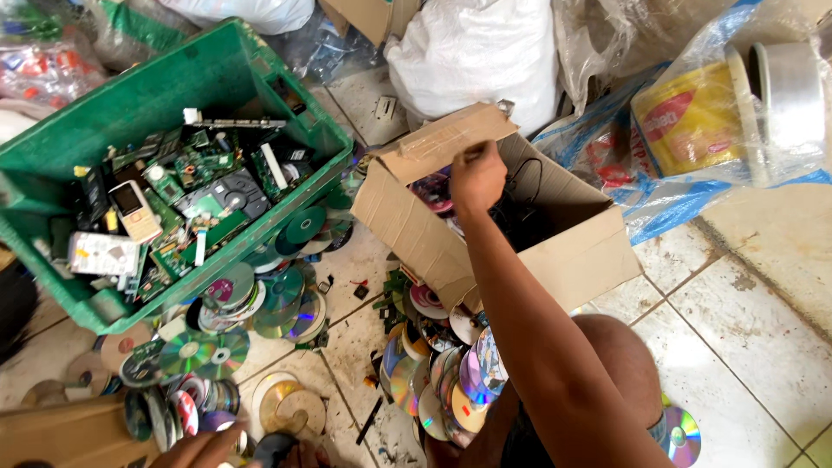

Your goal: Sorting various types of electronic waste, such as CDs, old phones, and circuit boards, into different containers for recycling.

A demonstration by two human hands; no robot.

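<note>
My right hand (477, 176) reaches out over an open brown cardboard box (568, 260). Its fingers are curled at the edge of the box's back flap, and I see nothing in them. Inside the box lie a purple-tinted disc (431, 191) and some black cable (520, 217). My left hand (201, 449) is low at the bottom edge of the view, mostly cut off. It rests among loose discs next to a dark round object (276, 447). A heap of shiny discs (442, 373) lies on the tiled floor between the box and my knee (620, 355).
A green plastic crate (173, 87) at the left holds circuit boards, old phones and a disc drive. More discs (251, 303) spill across the floor in front of it. White sacks (477, 48) and clear bags with a yellow tub (689, 117) stand behind the box.
</note>
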